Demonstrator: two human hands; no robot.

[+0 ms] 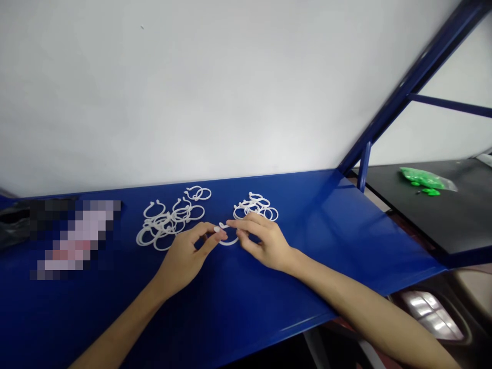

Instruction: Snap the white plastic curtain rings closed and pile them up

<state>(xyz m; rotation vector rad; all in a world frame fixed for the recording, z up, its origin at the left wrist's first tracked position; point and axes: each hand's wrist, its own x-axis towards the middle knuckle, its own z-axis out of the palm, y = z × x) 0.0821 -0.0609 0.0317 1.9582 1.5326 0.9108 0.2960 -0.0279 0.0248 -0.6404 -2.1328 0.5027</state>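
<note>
White plastic makes the thin, round ring [229, 243] in the middle of the shiny blue desk [315, 215], between the back and front edges. Work looks partway: a big pile of white rings [165, 223] sits left, a small pile of white rings [254, 205] right, nearer the back edge. Which is finished, I can't tell. The left hand [188, 253] pinches one end; the right hand [266, 243], bent, holds the other side.

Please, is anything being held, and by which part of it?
A white ring. The left hand pinches it near its ends; the right hand has fingers at its right side, but whether they grip cannot be told.
</note>
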